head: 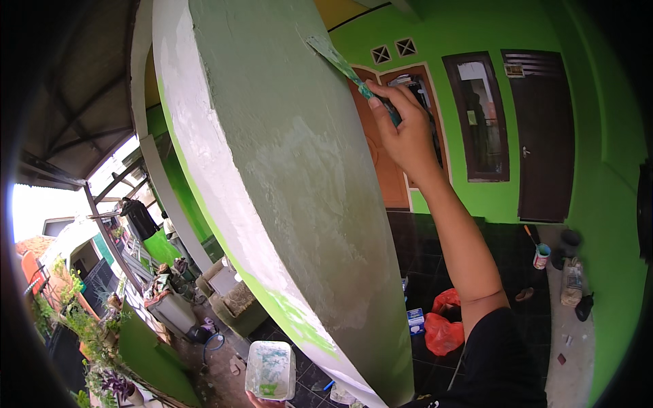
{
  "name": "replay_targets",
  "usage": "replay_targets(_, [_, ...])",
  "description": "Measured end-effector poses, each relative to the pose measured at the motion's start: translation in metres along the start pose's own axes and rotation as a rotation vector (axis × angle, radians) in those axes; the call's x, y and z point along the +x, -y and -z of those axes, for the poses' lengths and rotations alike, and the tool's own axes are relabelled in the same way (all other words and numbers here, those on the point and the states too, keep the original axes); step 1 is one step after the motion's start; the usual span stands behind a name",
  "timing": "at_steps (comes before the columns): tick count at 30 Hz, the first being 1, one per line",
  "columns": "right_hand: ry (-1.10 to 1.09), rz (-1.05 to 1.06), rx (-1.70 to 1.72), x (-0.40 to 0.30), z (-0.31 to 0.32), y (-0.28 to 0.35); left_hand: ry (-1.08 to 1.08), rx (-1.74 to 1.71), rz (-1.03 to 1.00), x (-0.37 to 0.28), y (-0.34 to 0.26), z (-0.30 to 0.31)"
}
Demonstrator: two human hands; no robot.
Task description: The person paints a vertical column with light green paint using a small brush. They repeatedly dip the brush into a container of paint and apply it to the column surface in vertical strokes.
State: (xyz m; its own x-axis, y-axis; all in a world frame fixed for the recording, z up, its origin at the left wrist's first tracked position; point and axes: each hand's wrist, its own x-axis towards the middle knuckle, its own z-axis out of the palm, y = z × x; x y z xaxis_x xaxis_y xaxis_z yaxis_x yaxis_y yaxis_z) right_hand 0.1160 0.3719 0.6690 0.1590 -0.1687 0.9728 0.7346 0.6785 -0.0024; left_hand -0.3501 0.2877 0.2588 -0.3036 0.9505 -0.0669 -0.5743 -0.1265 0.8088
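Observation:
In my right hand (408,122) is a putty knife (336,60), smeared green and white, its blade against the upper right part of a square pillar (296,168). The wide face of the pillar is grey-green with uneven wet-looking filler patches, while its narrow side is white with streaks of bright green. Low in the picture, my left hand (262,401) holds a white plastic tub (270,370) from below, and only a few fingers show. Smears of white, teal and green coat the inside of the tub.
Right of the pillar, a red plastic bag (444,334) and a blue box (416,322) lie on dark tiles. A paint can (541,256) stands near a sack (572,281) by the green wall. An armchair (237,303) and potted plants (104,331) are at left.

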Motion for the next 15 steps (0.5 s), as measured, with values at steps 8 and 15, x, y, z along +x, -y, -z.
replay_targets(8, [-0.086,0.002,0.001,-0.033,0.009,-0.001,0.007,0.003,0.019,0.009,0.008,0.002])
replay_targets(15, [-0.085,0.0,-0.01,0.006,-0.007,-0.004,0.018,-0.004,0.023,0.014,0.012,0.003])
